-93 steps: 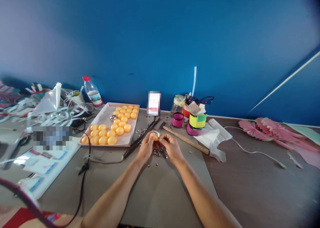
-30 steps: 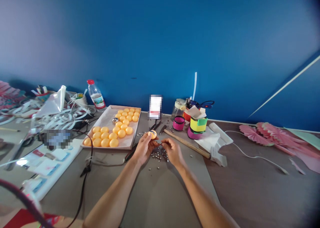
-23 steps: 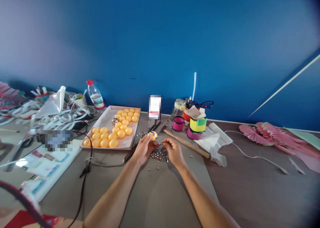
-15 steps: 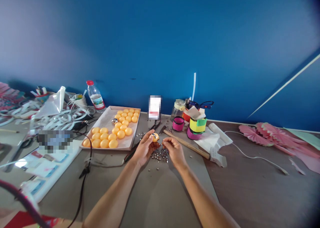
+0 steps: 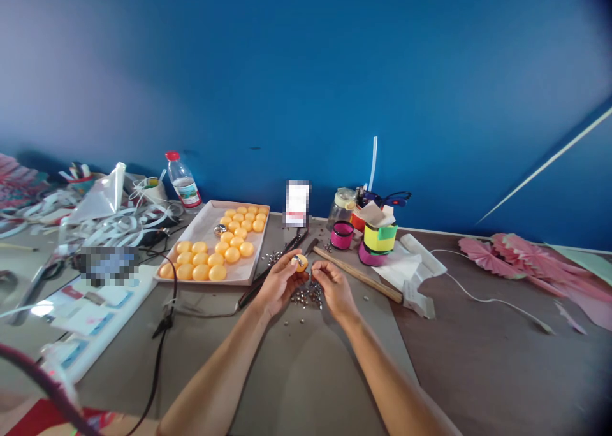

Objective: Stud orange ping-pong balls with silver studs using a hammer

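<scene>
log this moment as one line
left hand: holds orange ball | right hand: beside silver pieces, grip unclear | tray: orange balls, silver item

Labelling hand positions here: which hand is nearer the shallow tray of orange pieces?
Left. The left hand, holding a round orange piece, is just right of the tray; the right hand is farther right.

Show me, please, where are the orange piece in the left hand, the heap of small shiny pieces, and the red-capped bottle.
Orange piece (image 5: pixel 302 266): head view, on its orange surface.
Heap of shiny pieces (image 5: pixel 307 294): head view, near its middle.
Red-capped bottle (image 5: pixel 186 190): head view, on its label.
</scene>
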Available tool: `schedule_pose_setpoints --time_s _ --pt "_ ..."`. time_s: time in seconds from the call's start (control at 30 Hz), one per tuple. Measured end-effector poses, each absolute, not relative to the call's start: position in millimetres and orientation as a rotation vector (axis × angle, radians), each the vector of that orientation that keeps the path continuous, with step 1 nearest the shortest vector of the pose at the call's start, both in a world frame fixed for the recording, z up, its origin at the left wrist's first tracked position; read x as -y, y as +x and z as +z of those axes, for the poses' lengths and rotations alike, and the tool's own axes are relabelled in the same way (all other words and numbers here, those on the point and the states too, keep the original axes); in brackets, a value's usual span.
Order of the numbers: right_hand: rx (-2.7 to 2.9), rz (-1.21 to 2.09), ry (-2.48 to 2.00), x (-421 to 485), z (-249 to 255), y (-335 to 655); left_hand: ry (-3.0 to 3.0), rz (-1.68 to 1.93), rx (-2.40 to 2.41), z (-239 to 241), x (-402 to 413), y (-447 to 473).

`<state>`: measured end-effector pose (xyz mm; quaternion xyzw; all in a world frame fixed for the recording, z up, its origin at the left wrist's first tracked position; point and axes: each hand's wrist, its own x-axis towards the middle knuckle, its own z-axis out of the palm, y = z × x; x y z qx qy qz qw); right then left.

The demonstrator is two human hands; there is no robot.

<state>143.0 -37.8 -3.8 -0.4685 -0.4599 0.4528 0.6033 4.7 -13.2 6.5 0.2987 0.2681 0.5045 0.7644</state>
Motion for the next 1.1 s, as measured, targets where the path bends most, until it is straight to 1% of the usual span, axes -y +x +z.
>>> schedule_pose_setpoints --time_s 0.37,0.6,1.1 --pt "1.015 1.125 -1.037 36.2 -4.1 141.4 0.688 1.075 -0.576 2.1 13.8 6.4" --pt "1.101 1.077 -1.087 36.2 -7.7 142.3 0.689 1.064 -0.587 6.3 15.3 7.5" --pt "1.101 1.095 -1.143 36.5 -5.3 142.5 0.684 1.080 -0.640 1.1 14.7 11.6"
